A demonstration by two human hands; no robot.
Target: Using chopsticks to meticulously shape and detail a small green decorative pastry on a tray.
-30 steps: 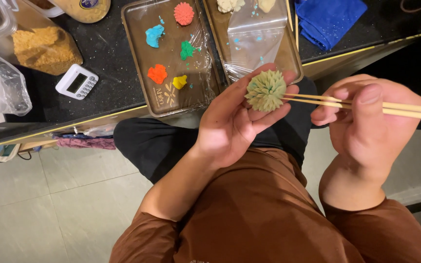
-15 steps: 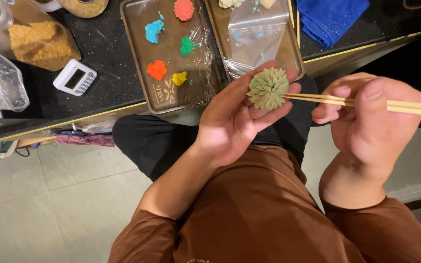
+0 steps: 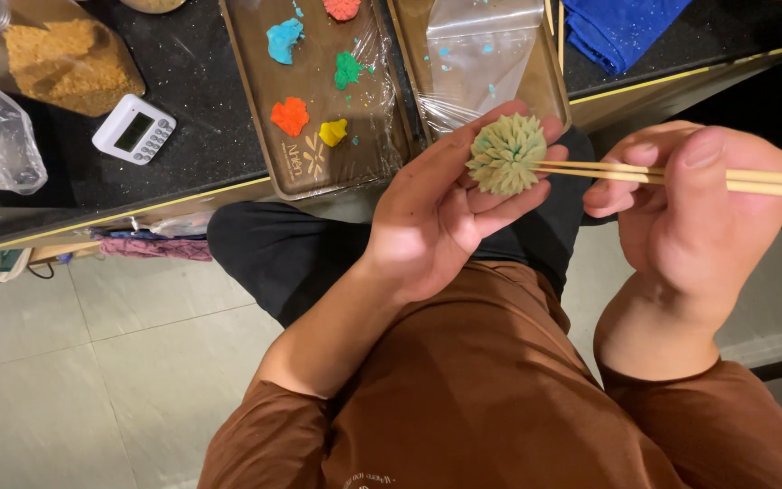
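Cradling a small green ball [image 3: 506,152] of soft dough on its curled fingertips, the left hand [image 3: 445,217] sits just off the near edge of the black table [image 3: 201,136], above the person's lap. The fingers are half closed, cupped under and beside the ball rather than squeezed around it, with the thumb resting against its upper side. The ball is cut all over into pointed petals, like a chrysanthemum.

The right hand [image 3: 690,217] is closed around a pair of wooden chopsticks [image 3: 681,174], pinching them between thumb and forefinger. Their tips lie level and touch the ball's right side, seemingly pressed into a petal.

On the table, a brown tray [image 3: 255,109] lined with plastic film carries small lumps of coloured dough [image 3: 290,116]: orange, yellow, green, blue and red. A second tray [image 3: 558,91] just beside it to the right holds a clear plastic bag [image 3: 477,63]. A white timer [image 3: 134,129] lies towards the left, with a bag of tan crumbs [image 3: 65,63] behind it, and a blue cloth [image 3: 622,27] lies at the far right corner.

The risk, as I judge it, lies in pressure. Pushing the tips too deep could tear or flatten the petals, and a tighter left-hand grip could crush those already cut. Since the ball rests loosely over open floor, a sideways nudge could roll it off the fingers.
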